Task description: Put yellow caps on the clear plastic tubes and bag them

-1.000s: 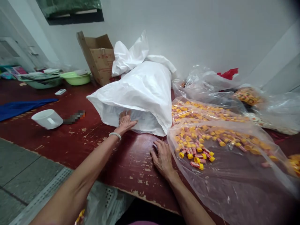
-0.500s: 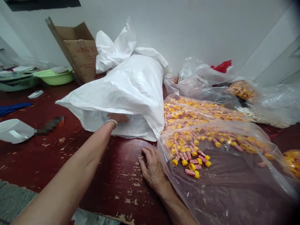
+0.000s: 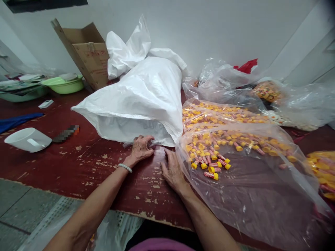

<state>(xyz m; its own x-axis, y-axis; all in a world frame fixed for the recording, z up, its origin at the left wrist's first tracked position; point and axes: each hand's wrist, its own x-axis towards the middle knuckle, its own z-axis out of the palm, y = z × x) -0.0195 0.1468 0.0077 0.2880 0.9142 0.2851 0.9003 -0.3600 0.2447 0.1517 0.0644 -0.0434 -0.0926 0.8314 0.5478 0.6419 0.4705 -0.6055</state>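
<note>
My left hand (image 3: 141, 150), with a beaded bracelet at the wrist, is closed at the mouth of a large white woven sack (image 3: 146, 90). Clear plastic (image 3: 156, 142), which looks like a small bag, sticks out beside and beneath its fingers. The sack lies on its side, mouth gaping towards me. My right hand (image 3: 174, 170) rests on the table with its fingers apart and nothing visible in them. Against it on the right is a big clear plastic bag (image 3: 235, 205), spread open, with many small red-and-white tubes with yellow caps (image 3: 211, 164) inside.
A white scoop-like container (image 3: 28, 139) and a blurred-out dark object (image 3: 65, 134) lie at the left on the worn red table (image 3: 86, 160). Behind them are a green basin (image 3: 65, 85) and an open cardboard box (image 3: 92, 62). More filled plastic bags (image 3: 222, 78) crowd the back right.
My left hand has come out of the sack's mouth towards me, with clear plastic at its fingers. The right hand stays on the table beside the bag. The view has shifted slightly.
</note>
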